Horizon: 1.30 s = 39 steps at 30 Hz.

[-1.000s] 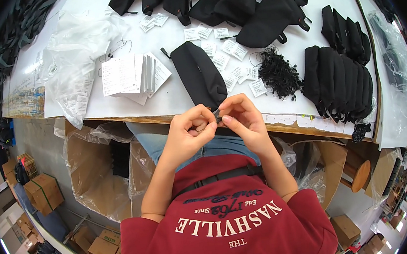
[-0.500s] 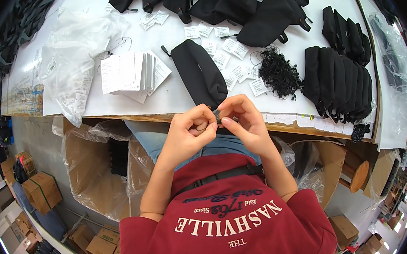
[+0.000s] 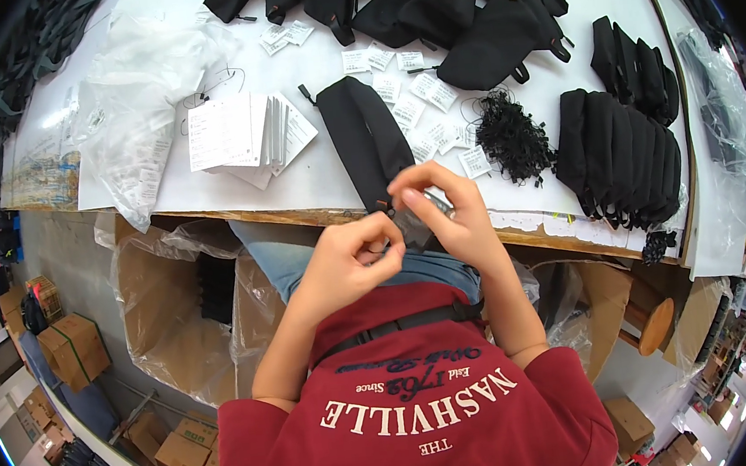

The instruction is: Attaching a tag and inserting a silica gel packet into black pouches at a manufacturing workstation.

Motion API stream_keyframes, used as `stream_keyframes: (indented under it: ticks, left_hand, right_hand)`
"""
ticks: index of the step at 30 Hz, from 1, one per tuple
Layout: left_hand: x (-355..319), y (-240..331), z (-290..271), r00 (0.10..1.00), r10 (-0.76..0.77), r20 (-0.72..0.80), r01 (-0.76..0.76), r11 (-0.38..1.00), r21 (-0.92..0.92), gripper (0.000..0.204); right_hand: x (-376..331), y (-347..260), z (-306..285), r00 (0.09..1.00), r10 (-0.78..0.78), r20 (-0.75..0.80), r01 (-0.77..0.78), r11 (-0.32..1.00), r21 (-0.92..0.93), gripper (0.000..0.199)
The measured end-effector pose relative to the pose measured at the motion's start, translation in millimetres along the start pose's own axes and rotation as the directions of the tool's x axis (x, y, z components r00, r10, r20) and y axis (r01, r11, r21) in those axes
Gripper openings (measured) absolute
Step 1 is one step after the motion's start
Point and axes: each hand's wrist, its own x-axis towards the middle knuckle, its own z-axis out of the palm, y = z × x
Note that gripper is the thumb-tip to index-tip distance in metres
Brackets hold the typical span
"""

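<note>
Cloth pouch (image 3: 363,131) is lying on the table (image 3: 297,193), its near end sitting by the edge. The right hand (image 3: 453,205) is hanging half open at that end, maybe gripping; I cannot tell. The left hand (image 3: 352,251) is sitting lower, curled almost closed; whatever it is holding is hiding. A hard tug could be tipping the pouch off.
</note>
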Motion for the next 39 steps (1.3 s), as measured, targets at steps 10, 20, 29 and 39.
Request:
stream_keyframes:
  ticks: [10,20,29,39]
  left_hand:
    - [-5.1,-5.5,14.4,0.955,0.223,0.198,-0.266,0.937,0.227,0.007]
    - [23.5,-11.9,-10.0,0.819,0.554,-0.153,-0.305,0.644,0.702,0.031]
    - [38.5,-48.4,-23.8,0.836,0.525,-0.160,-0.303,0.685,0.662,0.018]
    - [10.1,-67.6,-25.4,0.815,0.385,-0.433,-0.184,0.881,0.436,0.010]
  right_hand:
    - [29.6,39.0,26.9,0.970,-0.202,-0.136,0.011,0.592,-0.806,0.032]
    - [-7.7,1.7,0.6,0.922,-0.278,-0.271,0.061,0.793,-0.606,0.007]
    - [-0.7,21.6,17.9,0.979,-0.196,-0.049,0.122,0.766,-0.631,0.016]
    - [-10.6,36.4,42.1,0.978,-0.199,0.056,0.162,0.572,-0.804,0.040]
